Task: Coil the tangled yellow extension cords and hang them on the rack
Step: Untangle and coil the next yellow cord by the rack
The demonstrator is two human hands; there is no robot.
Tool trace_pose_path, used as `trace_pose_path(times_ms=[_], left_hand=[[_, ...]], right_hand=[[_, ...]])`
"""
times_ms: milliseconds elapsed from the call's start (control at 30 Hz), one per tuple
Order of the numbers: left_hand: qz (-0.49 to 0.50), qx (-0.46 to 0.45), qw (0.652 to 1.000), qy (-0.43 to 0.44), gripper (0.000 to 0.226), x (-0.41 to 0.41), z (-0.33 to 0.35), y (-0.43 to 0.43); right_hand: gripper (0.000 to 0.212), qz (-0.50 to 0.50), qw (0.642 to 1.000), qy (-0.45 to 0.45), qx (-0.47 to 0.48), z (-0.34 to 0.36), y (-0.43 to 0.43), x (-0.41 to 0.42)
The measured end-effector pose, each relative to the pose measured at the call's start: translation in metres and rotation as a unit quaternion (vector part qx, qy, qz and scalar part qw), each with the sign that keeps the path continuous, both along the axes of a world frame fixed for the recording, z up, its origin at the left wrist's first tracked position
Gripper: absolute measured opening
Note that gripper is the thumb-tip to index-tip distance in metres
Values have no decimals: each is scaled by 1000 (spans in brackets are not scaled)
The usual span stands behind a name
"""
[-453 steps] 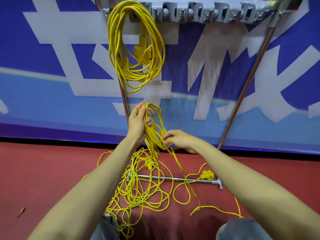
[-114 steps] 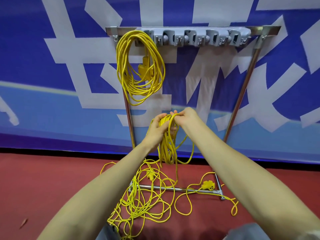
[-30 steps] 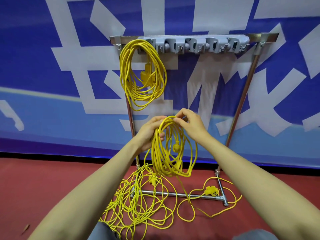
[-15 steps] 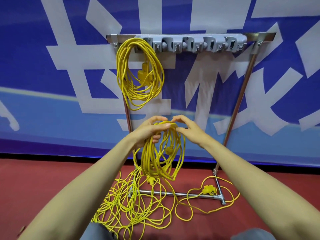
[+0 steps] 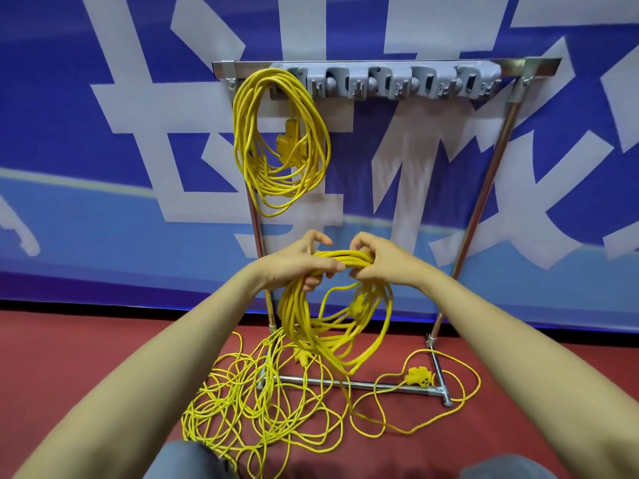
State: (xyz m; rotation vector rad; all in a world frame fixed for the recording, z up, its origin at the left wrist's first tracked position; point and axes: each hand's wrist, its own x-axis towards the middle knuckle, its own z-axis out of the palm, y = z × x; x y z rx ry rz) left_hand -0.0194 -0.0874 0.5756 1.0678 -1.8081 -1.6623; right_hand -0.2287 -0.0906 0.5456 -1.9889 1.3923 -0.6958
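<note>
A half-coiled yellow cord [image 5: 321,326] hangs in loops from both hands in front of the rack. My left hand [image 5: 297,262] grips the top of the bundle from the left. My right hand [image 5: 378,261] grips the same top strands from the right. A finished yellow coil [image 5: 280,143] hangs on the leftmost hook of the grey hook bar [image 5: 390,83]. A tangled heap of yellow cord [image 5: 259,406] lies on the red floor below. A yellow plug [image 5: 420,376] lies near the rack's right foot.
The metal rack has two slanted legs [image 5: 480,202] and a floor crossbar [image 5: 363,385]. Behind it hangs a blue and white banner [image 5: 103,133]. Several hooks to the right of the hung coil carry nothing. My knees [image 5: 193,461] show at the bottom edge.
Both hands have closed tighter on the top of the bundle and drawn nearer each other. The hanging loops have swung and settled lower right.
</note>
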Motion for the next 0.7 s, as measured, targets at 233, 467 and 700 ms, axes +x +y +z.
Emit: trace_pose_path(times_ms=[233,467,700], left_hand=[[-26,-80,996,33,48,-3,-8,2],[12,-121,989,87,30,-8,-10,0],[14,-84,991,100,32,-10,-7,-5]], right_hand=[[24,4,1000,-7,-28,6,4,-14],[36,-46,986,115,-113,8,-6,-14],[16,-82,989,111,-60,4,-11,-8]])
